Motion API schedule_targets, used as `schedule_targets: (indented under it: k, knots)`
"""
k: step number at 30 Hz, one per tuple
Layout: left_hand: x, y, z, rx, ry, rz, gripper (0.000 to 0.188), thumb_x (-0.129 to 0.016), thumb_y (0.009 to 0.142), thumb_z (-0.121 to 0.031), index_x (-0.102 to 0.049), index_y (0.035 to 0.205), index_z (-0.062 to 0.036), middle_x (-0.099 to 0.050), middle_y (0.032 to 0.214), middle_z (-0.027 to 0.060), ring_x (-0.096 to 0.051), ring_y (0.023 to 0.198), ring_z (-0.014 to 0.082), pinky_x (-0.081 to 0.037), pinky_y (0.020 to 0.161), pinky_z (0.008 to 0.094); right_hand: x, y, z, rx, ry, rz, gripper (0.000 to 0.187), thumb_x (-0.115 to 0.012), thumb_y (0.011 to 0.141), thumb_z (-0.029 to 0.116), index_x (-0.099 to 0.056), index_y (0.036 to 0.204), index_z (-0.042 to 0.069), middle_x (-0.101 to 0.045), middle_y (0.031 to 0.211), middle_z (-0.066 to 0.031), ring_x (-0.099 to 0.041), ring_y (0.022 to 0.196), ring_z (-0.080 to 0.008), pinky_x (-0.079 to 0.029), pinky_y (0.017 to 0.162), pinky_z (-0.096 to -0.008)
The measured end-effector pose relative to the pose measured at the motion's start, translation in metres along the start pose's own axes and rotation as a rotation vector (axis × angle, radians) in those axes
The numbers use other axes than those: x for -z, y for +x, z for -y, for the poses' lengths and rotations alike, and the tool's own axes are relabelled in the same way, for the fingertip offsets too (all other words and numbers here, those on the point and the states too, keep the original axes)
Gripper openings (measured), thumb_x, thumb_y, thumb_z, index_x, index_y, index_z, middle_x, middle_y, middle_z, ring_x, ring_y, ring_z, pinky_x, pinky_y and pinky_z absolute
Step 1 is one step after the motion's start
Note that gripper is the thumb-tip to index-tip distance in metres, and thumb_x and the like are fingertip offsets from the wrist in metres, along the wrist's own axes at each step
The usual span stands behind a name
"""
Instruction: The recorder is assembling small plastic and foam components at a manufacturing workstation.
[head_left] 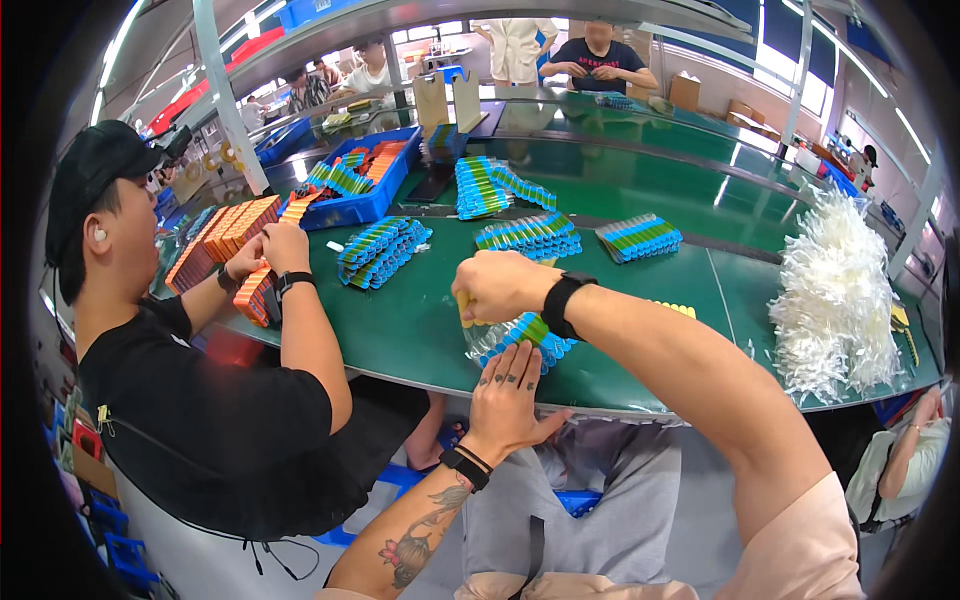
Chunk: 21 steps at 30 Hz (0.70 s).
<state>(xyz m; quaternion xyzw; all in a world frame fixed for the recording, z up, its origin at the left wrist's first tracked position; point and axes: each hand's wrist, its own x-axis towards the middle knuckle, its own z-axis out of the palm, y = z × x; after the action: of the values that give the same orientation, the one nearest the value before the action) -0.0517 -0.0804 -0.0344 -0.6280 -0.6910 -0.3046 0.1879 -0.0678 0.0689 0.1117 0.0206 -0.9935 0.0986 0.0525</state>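
One left hand [510,400] and one right hand [500,285] are at one blue-and-green pile [530,332]. At least four more such piles [640,239] lie around, the rear ones running together too much for a firm count. There is one heap of white strips [835,295], and one neighbour [210,420] with one black cap [100,160] and one white earbud [100,235].

Your green desk [750,290] is brightly lit; tube lights [912,135] shine above it, pale glare streaks its far half, and fisheye distortion bows its near edge.
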Motion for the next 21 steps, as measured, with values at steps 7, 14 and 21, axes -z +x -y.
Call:
schedule_targets:
  k: [7, 14, 21]
  knots:
    - [-0.003, -0.002, 0.003, 0.001, 0.02, -0.046, 0.091, -0.078, 0.068, -0.062, -0.06, 0.128, 0.0044, -0.06, 0.135, 0.0219, -0.058, 0.124, 0.0373, -0.042, 0.109, 0.0483, 0.023, 0.027, -0.034, -0.308, 0.233, -0.279, 0.019, -0.066, 0.073, 0.014, -0.075, 0.087, 0.006, -0.073, 0.085, -0.0189, -0.072, 0.086, -0.0367, -0.058, 0.08, -0.0456]
    - [0.0, 0.0, 0.0, -0.013, 0.008, -0.076, 0.091, -0.081, 0.066, -0.059, -0.06, 0.127, 0.0057, -0.061, 0.131, 0.0232, -0.058, 0.123, 0.0393, -0.042, 0.107, 0.0499, 0.113, 0.021, -0.088, -0.429, 0.287, -0.755, 0.033, -0.074, 0.084, 0.028, -0.075, 0.106, 0.004, -0.074, 0.1, -0.0209, -0.071, 0.098, -0.0352, -0.054, 0.09, -0.0424]
    - [0.008, -0.001, -0.004, 0.022, 0.039, 0.051, 0.084, -0.073, 0.076, -0.059, -0.056, 0.138, -0.0049, -0.047, 0.143, 0.0301, -0.044, 0.133, 0.0476, -0.033, 0.111, 0.0559, 0.134, -0.104, -0.189, -0.759, 0.341, -0.947, 0.031, -0.072, 0.082, 0.03, -0.077, 0.099, 0.005, -0.075, 0.09, -0.0158, -0.074, 0.084, -0.0248, -0.056, 0.079, -0.0369]
